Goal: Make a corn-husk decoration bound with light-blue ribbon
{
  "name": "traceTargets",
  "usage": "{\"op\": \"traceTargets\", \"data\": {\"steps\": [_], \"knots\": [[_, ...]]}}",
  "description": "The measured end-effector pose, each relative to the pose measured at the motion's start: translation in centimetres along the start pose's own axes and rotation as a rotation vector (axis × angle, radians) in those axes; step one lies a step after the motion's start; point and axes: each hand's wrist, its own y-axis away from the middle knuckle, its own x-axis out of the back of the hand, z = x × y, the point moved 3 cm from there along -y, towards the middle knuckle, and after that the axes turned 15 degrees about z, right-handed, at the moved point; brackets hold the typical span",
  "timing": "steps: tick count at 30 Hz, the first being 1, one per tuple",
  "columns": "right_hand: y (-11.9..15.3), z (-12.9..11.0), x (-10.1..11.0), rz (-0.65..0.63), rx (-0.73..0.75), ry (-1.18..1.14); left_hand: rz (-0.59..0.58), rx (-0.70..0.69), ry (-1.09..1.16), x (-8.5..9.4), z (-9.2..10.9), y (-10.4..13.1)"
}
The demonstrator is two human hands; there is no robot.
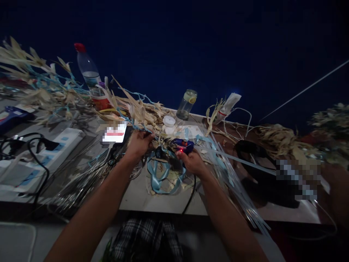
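My left hand (138,145) is closed, its fingertips pinching a blue-wrapped stem (141,128) that carries pale dried-husk flowers (135,112). In my right hand (193,162) is a blue glue gun (184,145) with a small red light lit. Its nozzle points left, towards the stem; whether they touch is too dim to tell. A long translucent stick seems to run out behind it to the right. Below and between the hands, a loop of light blue ribbon (159,183) lies on the table (139,200) among husk scraps.
Left lie a white power strip (58,153) with black cords, thin wires (84,182) and a lit phone (116,133). At the back stand a red-capped bottle (87,67) and a glass jar (187,105). Clear glue sticks (240,193) overhang the front edge at right. Another person's arm (336,196) shows far right.
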Motion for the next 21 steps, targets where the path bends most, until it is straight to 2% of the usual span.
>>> {"op": "traceTargets", "data": {"steps": [5, 14, 21], "knots": [[0.14, 0.47, 0.22, -0.002, -0.005, -0.008, 0.048, 0.000, 0.004, 0.24, 0.45, 0.10], [0.13, 0.39, -0.17, 0.012, -0.056, -0.037, 0.008, -0.006, 0.036, 0.16, 0.76, 0.43], [0.07, 0.05, 0.55, -0.002, -0.094, -0.095, 0.038, 0.014, 0.067, 0.14, 0.03, 0.01]]}}
